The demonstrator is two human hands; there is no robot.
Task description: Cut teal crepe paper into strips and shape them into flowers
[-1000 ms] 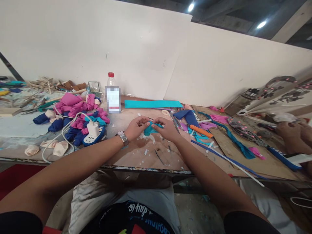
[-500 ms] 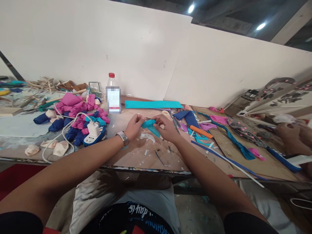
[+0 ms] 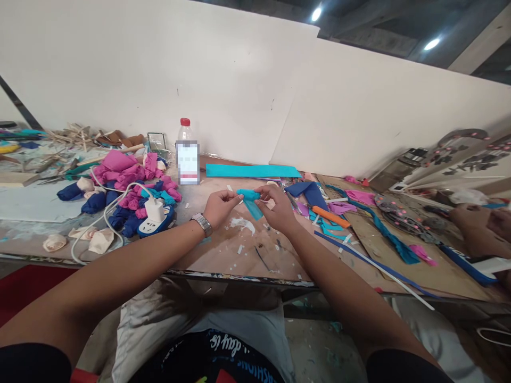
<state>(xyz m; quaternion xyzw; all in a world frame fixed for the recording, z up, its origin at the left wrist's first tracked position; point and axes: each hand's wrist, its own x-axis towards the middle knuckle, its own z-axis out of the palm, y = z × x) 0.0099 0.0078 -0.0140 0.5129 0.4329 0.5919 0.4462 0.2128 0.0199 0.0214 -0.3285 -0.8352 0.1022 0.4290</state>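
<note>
Just above the table, a small piece of turquoise crepe paper [image 3: 251,202] is stretched between my two hands, its upper edge bunched and a loose tail hanging down. My left hand [image 3: 221,207], with a metal watch at the wrist, pinches its left end between thumb and forefinger. On the other side my right hand [image 3: 275,206] grips the right end with bent fingers. Behind them a long turquoise paper strip [image 3: 251,171] lies by the wall. Whether anything is wrapped inside the paper cannot be seen.
To the left, pink and blue crumpled paper pieces [image 3: 120,167] surround a power strip [image 3: 154,223] with a white cable. A red-capped bottle [image 3: 185,130] stands behind. An orange utility knife [image 3: 330,216] lies among scraps at right. Another person's hands [image 3: 475,226] work at the far right.
The turquoise paper's upper edge has become more bunched, and its tail hangs more steeply between my hands. Both hands still hold it at nearly the same spot; the view has shifted slightly.
</note>
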